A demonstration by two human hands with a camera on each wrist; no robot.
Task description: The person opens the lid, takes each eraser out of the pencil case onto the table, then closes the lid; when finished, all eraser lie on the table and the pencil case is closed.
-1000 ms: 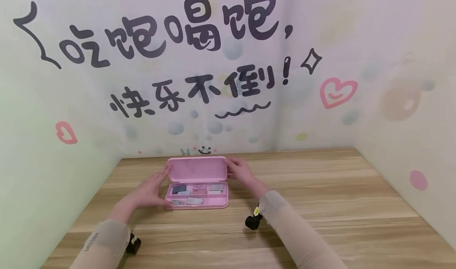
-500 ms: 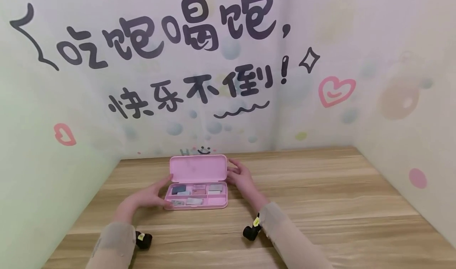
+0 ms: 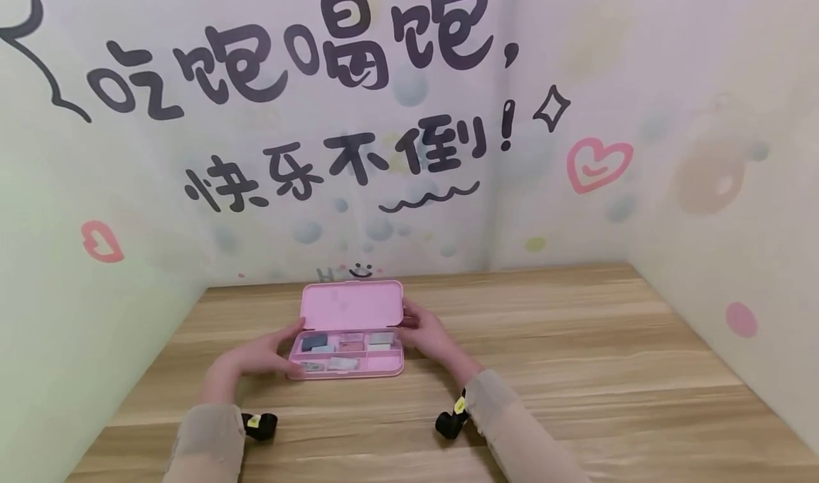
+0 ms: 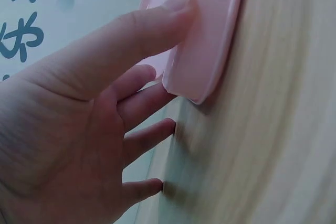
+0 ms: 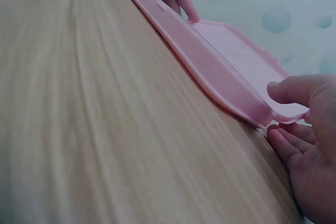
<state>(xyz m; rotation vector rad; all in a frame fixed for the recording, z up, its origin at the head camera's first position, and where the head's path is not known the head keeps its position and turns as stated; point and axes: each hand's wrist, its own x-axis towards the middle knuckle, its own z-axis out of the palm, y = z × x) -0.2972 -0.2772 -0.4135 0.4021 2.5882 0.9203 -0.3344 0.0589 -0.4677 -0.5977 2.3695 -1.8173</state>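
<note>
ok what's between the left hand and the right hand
An open pink hinged case, small pieces inside, lies between the left hand and the right hand; the head view shows it.

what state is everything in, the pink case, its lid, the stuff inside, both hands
pink case: open, lying on the table
lid: swung up at the back
small pieces: lying inside the compartments
left hand: around the case's left end, thumb touching it
right hand: at the case's right end

“吃饱喝饱,快乐不倒!” on back wall [image 3: 544, 205]
</note>
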